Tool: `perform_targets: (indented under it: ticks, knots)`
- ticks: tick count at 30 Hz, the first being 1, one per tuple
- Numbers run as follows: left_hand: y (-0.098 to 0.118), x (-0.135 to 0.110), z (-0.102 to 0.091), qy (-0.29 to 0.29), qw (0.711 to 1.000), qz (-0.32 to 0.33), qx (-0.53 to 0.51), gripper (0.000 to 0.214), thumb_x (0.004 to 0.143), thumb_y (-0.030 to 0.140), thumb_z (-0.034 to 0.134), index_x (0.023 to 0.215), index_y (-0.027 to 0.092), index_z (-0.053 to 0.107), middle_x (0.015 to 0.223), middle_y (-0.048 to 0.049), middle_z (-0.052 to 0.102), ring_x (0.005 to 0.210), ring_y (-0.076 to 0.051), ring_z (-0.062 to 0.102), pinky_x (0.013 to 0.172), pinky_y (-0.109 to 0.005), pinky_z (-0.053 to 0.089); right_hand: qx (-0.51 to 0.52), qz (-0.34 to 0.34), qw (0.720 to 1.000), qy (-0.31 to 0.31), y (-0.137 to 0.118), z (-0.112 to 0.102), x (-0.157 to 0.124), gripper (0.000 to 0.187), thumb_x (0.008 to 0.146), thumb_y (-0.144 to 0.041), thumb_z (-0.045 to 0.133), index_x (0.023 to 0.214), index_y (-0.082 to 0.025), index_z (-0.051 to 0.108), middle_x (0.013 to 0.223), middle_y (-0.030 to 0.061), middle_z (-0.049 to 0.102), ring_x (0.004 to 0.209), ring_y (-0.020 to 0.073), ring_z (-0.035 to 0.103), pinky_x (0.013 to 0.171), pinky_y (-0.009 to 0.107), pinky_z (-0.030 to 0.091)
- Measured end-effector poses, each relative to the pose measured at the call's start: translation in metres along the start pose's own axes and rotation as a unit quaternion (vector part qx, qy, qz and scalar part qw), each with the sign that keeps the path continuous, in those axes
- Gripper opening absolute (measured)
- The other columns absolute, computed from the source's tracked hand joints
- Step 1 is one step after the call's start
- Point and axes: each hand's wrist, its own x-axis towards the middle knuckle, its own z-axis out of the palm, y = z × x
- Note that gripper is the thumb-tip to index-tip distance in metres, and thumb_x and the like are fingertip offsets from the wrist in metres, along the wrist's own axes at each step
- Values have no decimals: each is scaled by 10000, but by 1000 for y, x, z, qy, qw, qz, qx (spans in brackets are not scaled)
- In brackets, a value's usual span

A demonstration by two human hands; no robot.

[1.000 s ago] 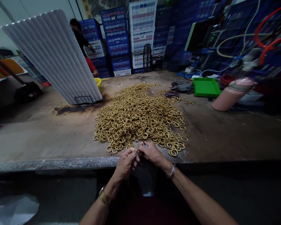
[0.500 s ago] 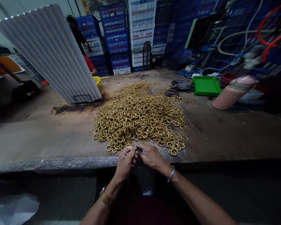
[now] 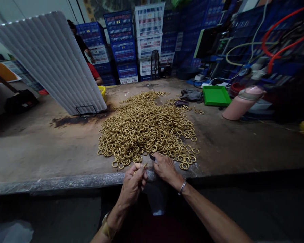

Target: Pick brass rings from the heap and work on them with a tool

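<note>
My left hand (image 3: 134, 180) is closed at the table's front edge, pinching a brass-coloured ring (image 3: 144, 165) between thumb and fingers. To its right, my right hand (image 3: 167, 171) grips a small dark-bladed knife (image 3: 152, 157); most of its handle is hidden in the fist. The blade points up and left, apart from the ring. Just beyond both hands spreads a large heap of similar brass-coloured rings (image 3: 144, 126), with loose ones scattered around its near and right edges.
A corrugated grey panel (image 3: 58, 64) leans in a wire stand (image 3: 86, 111) at left. Grey cloths (image 3: 192, 95), a green tray (image 3: 216, 96) and a pink bottle (image 3: 240, 104) sit at right. Another person (image 3: 81, 45) is behind the panel; stacked crates (image 3: 149, 45) stand at the back.
My hands have moved apart: the knife has come away from the ring in my left hand, up and to the right. The view has shifted slightly.
</note>
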Motion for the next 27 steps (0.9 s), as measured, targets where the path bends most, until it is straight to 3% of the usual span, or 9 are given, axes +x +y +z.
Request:
perform_targets:
  ticks: [5,8,13,18,23,27]
  knots:
    - [-5,5,0,-7,992,-56,-116,299,702,416,626,757,151,497,757,-19,587,478,-46,448,381,-155,284,-12,60,994,87,5,-4,13,279,811,-287,458,1078,-212,491,783,43,659,707,172,601,594,248,293]
    - [-10,9,-1,15,986,-72,-148,304,670,394,662,761,147,511,773,-51,618,506,-70,494,381,-162,303,-44,67,994,77,6,-4,20,247,828,-322,450,1051,-225,492,763,43,659,687,179,610,574,251,288]
    - [-14,16,-8,26,967,-115,-225,343,583,332,736,834,160,577,689,-18,603,519,-89,530,388,-158,316,-43,56,994,86,11,2,24,225,787,-214,469,1009,-243,491,746,12,658,686,173,615,554,245,278]
    - [-17,23,-12,50,952,-146,-264,222,577,227,741,693,132,578,683,-41,618,559,-114,574,399,-162,353,-16,57,995,84,14,3,25,250,752,-143,440,963,-245,527,728,0,654,691,157,610,563,240,286]
    - [-17,22,-3,31,975,-95,-200,254,595,266,735,733,149,557,690,-14,598,589,-116,579,412,-166,364,8,39,994,98,15,-4,21,241,755,-132,432,939,-223,557,873,20,634,791,140,577,630,221,324]
    - [-15,24,3,44,999,15,-19,277,669,396,653,791,166,558,565,46,494,451,-72,451,374,-162,306,40,9,990,133,16,-6,19,165,757,-162,454,875,-199,564,871,36,596,770,138,539,645,218,339]
